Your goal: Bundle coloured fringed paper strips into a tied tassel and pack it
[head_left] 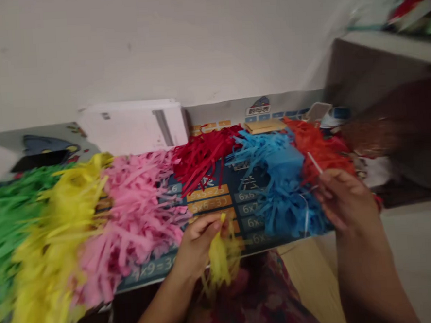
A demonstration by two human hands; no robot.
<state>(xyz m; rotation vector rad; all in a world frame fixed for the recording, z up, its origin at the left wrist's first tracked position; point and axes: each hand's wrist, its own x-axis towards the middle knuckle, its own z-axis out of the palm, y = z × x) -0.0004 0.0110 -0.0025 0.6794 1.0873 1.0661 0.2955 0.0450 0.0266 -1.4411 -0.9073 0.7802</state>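
Observation:
My left hand (198, 240) is closed on the top of a yellow tissue-paper tassel (221, 258). The tassel's strips hang down past the mat's front edge, blurred by motion. My right hand (349, 197) is raised over the blue and orange piles, its fingers pinching a thin white string (315, 163) whose short end sticks up stiffly. A thin white loop droops below that hand, in front of the blue fringed paper (286, 191). The orange fringed paper (324, 145) lies just behind my right fingers.
Fringed paper lies in rows: green (14, 217), yellow (53, 249), pink (138, 215) and red (207, 152). Beneath is a mat (208, 193) printed with multiplication sums. A white box (133, 125) stands at the wall, with a dark cabinet (391, 111) on the right.

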